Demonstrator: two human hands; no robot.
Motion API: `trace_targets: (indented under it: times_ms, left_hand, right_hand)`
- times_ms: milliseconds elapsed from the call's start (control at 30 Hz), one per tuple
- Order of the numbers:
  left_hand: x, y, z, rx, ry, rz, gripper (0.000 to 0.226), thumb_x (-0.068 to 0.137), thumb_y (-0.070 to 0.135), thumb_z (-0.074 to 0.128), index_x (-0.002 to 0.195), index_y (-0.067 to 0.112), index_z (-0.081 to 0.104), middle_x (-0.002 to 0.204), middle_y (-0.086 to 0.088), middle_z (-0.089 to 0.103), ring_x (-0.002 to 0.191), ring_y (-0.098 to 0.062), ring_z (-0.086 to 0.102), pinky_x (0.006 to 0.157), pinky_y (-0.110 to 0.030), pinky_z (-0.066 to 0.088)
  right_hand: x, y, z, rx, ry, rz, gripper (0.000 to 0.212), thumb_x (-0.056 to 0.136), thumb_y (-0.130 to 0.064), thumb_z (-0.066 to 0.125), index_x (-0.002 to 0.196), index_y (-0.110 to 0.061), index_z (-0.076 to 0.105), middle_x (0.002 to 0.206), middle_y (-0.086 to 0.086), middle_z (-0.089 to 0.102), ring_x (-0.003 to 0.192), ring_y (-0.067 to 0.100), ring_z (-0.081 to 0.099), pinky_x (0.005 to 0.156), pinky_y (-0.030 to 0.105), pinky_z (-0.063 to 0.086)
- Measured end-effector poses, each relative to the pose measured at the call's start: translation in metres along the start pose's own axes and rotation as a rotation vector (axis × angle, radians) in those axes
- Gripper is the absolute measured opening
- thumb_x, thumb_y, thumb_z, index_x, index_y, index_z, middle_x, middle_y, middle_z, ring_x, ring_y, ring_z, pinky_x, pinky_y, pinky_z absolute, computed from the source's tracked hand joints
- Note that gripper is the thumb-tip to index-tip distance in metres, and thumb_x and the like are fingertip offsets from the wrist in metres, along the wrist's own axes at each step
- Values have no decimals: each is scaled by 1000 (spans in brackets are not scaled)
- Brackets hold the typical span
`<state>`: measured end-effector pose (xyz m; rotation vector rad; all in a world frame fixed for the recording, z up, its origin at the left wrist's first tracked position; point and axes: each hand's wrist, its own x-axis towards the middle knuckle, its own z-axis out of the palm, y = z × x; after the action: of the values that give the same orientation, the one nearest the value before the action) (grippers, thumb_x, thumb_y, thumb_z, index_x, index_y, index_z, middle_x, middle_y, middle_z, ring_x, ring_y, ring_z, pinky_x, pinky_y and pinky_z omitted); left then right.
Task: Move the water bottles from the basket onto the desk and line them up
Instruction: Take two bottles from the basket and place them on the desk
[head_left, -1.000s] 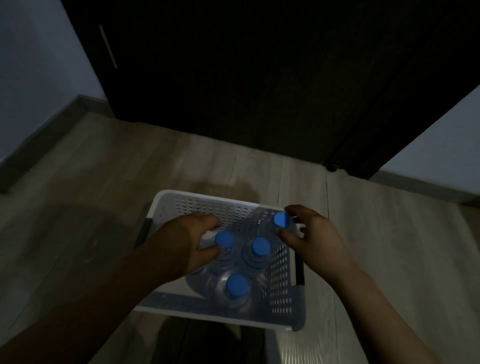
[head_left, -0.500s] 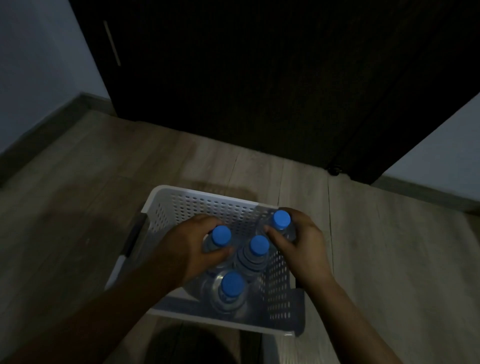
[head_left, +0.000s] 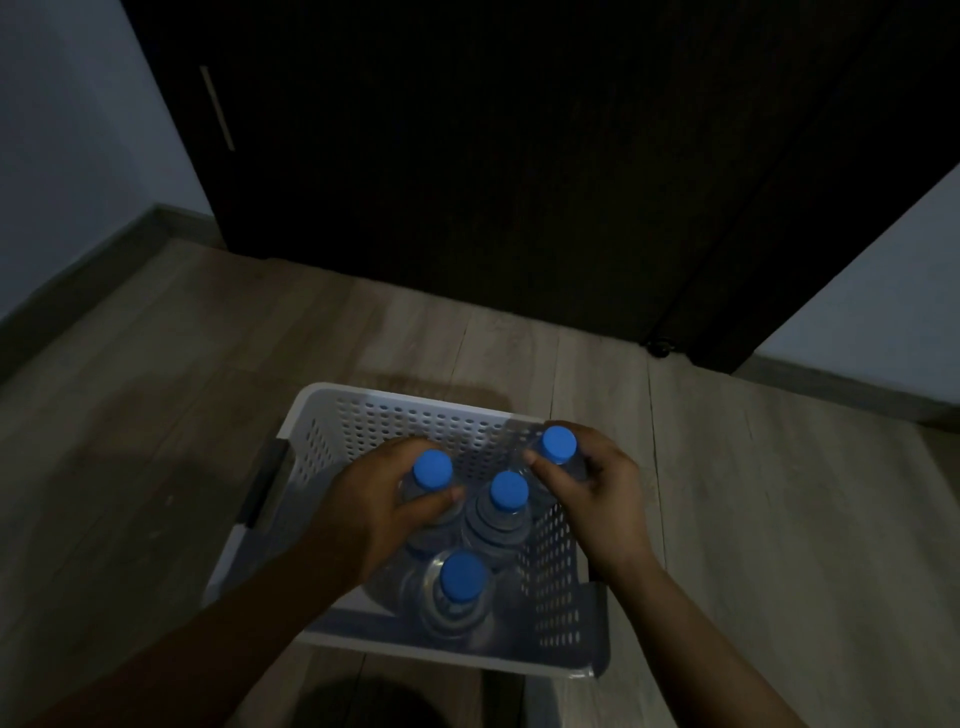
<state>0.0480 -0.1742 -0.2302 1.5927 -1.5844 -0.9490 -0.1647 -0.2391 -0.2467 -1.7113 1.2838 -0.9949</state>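
A white perforated basket (head_left: 395, 415) sits on the wooden floor and holds several clear water bottles with blue caps. My left hand (head_left: 374, 512) is wrapped around the neck of the left bottle (head_left: 432, 469). My right hand (head_left: 597, 499) grips the far-right bottle (head_left: 558, 445) near the basket's right corner. Two more bottles stand free: one in the middle (head_left: 508, 491) and one nearest me (head_left: 461, 576). No desk is in view.
A dark door or wardrobe front (head_left: 493, 156) fills the back, with a pale handle (head_left: 217, 108) at its left. Light walls with skirting run along both sides. The basket has a dark handle (head_left: 267, 483) on its left wall. Lighting is dim.
Both hands have closed around bottle necks: the left on the left bottle, the right on the far-right one. The view has moved closer to the basket.
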Motion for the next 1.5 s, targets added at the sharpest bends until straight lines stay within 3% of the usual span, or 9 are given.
trace_targets:
  times_ms: [133,233,333,467,667,833,1067,1333,1500]
  left_hand:
    - [2,4,-3,-28,29,3,17,83,24,67,99,21,64,94,8,65,91,-2,59,79,-15,47]
    - [4,13,-10,-77,45,2,17,84,33,66,98,23,64,94,7,67,91,-4,61,82,-25,52]
    - [4,27,-21,-109,61,66,35,74,49,63,98,24,65,95,9,67,91,-5,63,81,-29,54]
    - [12,53,-35,-88,147,115,35,74,49,66,94,20,65,90,3,68,86,-11,64,78,-40,54]
    - [30,101,-66,-155,227,169,36,76,49,61,92,16,63,87,-5,66,82,-22,65,75,-50,53]
    - [52,143,-101,-180,280,191,21,80,39,62,95,24,61,88,2,63,84,-12,63,75,-36,54]
    - [81,225,-163,-222,328,188,28,75,51,59,90,27,57,86,4,61,80,-9,63,68,-26,51]
    - [81,358,-253,-201,336,152,22,80,34,58,89,14,57,78,-2,59,77,-8,61,66,-9,48]
    - [71,454,-317,-148,369,205,16,80,33,58,83,17,55,71,-1,57,70,-5,60,62,-9,46]
  right_hand:
    - [0,-11,-4,54,41,-21,18,81,-20,72,99,-19,70,95,-9,71,91,-1,65,75,8,48]
    - [2,-25,-9,96,87,-37,17,81,-18,72,97,-22,69,95,-12,70,92,1,65,77,13,51]
    - [6,-46,-16,110,128,-76,17,84,-15,69,96,-26,66,94,-11,69,91,-1,64,76,11,50]
    - [15,-83,-29,98,173,-162,13,84,-16,68,95,-24,66,90,-9,69,87,-2,64,72,8,48]
    - [33,-134,-46,109,279,-262,14,85,-34,62,95,-26,65,88,-7,67,85,11,65,72,25,54]
    - [60,-191,-56,217,372,-320,4,87,-21,63,90,-23,63,81,-8,65,75,2,61,66,12,49]
    - [108,-274,-84,210,402,-309,15,86,-28,59,96,-20,66,88,-7,67,82,4,64,70,13,51]
    - [144,-412,-132,213,355,-298,6,85,-20,66,90,-15,66,79,-1,66,72,8,63,65,15,51]
    - [153,-521,-170,207,336,-306,7,84,-25,65,89,-19,65,79,-4,66,71,7,64,64,13,50]
